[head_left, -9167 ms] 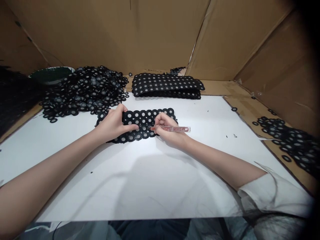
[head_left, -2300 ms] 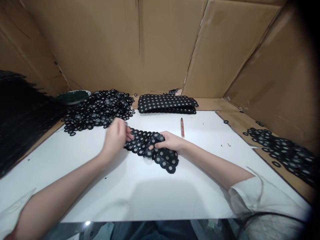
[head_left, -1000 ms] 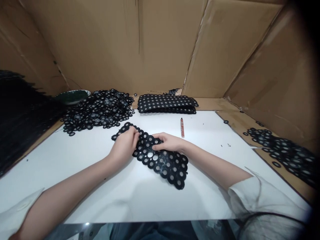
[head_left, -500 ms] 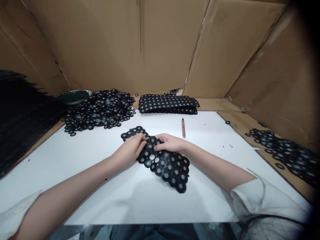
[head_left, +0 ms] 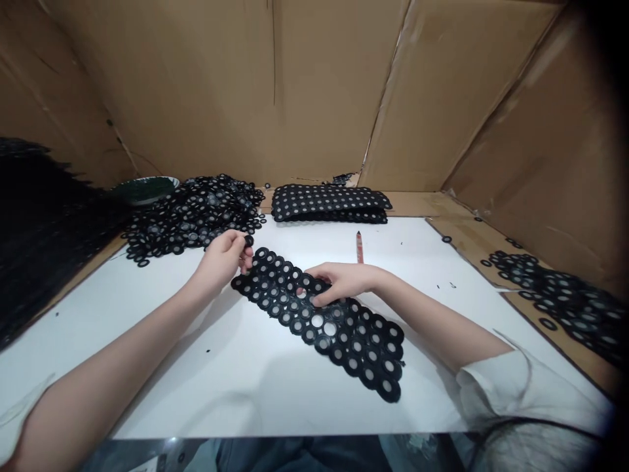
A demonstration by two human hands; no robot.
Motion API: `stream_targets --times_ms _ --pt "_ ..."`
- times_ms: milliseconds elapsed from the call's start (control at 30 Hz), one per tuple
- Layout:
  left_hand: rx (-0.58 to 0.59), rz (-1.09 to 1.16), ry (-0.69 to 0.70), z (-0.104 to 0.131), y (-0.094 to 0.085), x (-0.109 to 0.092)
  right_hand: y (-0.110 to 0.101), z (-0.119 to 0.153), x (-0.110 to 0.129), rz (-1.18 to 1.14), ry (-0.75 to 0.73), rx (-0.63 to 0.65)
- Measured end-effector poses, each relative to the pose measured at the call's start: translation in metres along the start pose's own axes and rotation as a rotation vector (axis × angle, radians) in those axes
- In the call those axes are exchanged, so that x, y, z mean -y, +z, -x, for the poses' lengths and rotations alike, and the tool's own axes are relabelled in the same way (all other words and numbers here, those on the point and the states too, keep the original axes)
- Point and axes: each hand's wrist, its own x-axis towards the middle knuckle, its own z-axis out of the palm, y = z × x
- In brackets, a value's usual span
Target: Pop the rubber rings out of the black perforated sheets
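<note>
A black sheet of joined rubber rings [head_left: 289, 308] lies slantwise on the white table before me, with a few brighter gaps near its middle. My right hand [head_left: 344, 280] grips its far edge, thumb on top and the other fingers partly hidden beneath or behind it. Just off the sheet's far left end, my left hand [head_left: 227, 254] is closed in a pinch on a single black ring [head_left: 249, 241]. Its lower fingers are curled close to the sheet's corner; whether they touch it I cannot tell.
A heap of loose black rings [head_left: 196, 213] sits at the back left, beside a bowl [head_left: 147, 190]. Behind the sheet lie a folded ring mat [head_left: 329, 202] and a red-labelled pen [head_left: 360, 248]. More rings [head_left: 555, 288] lie right. Cardboard walls [head_left: 221, 85] enclose the table.
My left hand has left the sheet's middle and moved left, now pinching a loose ring. The sheet, bunched before, lies more stretched out; my right hand stays on it, slightly further right.
</note>
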Motion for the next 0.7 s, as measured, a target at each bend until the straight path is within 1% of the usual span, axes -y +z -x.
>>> stream_targets --times_ms 100,167,200,233,267,333,400,433,567,600,633,700 --pt "0.136 0.143 -0.114 0.006 0.005 -0.003 -0.01 0.004 0.0 0.02 0.004 0.055" --pt "0.187 0.251 -0.2 0.007 0.006 -0.005 -0.013 0.004 0.0 -0.004 0.029 0.108" --pt "0.205 0.293 -0.238 0.007 0.005 -0.005 -0.013 0.004 -0.001 -0.012 0.054 0.116" --pt "0.217 0.321 -0.268 0.007 0.005 -0.006 -0.012 0.002 -0.002 -0.011 0.089 0.095" --pt "0.223 0.327 -0.287 0.007 0.004 -0.006 -0.01 0.0 -0.003 -0.001 0.133 0.044" --pt "0.217 0.278 -0.289 0.006 0.003 -0.004 -0.003 -0.005 -0.005 0.013 0.217 -0.1" --pt "0.195 0.154 -0.246 0.003 0.002 0.001 0.004 -0.011 -0.007 -0.025 0.23 -0.196" --pt "0.17 0.067 -0.205 0.001 0.002 0.004 0.008 -0.013 -0.007 -0.069 0.201 -0.208" --pt "-0.002 -0.374 0.037 -0.005 -0.001 0.019 0.011 -0.013 -0.005 -0.278 0.043 -0.158" --pt "-0.009 -0.453 0.082 -0.005 -0.001 0.02 0.009 -0.012 -0.005 -0.296 0.026 -0.147" --pt "0.014 -0.51 0.112 -0.004 -0.001 0.02 0.008 -0.011 -0.005 -0.303 0.016 -0.135" --pt "0.111 -0.557 0.134 -0.001 0.002 0.017 0.005 -0.009 -0.005 -0.293 0.009 -0.099"
